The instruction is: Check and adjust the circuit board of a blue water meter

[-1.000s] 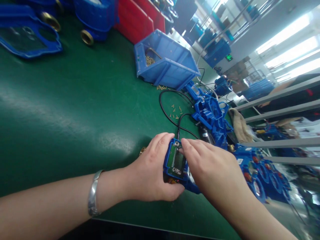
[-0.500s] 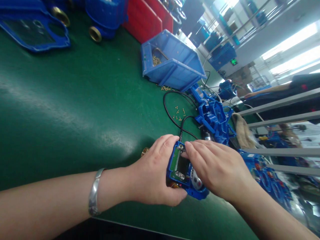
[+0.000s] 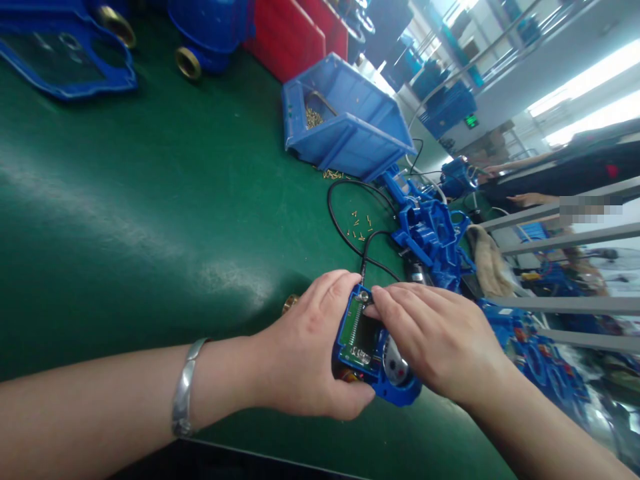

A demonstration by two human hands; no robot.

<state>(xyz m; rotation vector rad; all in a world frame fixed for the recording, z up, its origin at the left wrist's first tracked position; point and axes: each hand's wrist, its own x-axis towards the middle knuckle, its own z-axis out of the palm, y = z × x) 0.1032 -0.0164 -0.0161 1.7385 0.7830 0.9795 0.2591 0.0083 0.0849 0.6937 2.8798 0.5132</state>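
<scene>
Our left hand (image 3: pixel 305 353) keeps its grip wrapped around the blue meter housing (image 3: pixel 387 390) near the tabletop (image 3: pixel 150 200) edge, while our right hand (image 3: pixel 440 340) has slid back and bared the dial (image 3: pixel 395 360), its fingertips (image 3: pixel 383 300) working the circuit board (image 3: pixel 361 332) corner, though we cannot tell whether they pinch.

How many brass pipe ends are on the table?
3: first brass end far top left, second brass end just right of it, third brass end beside the left hand. Others may be hidden.
</scene>
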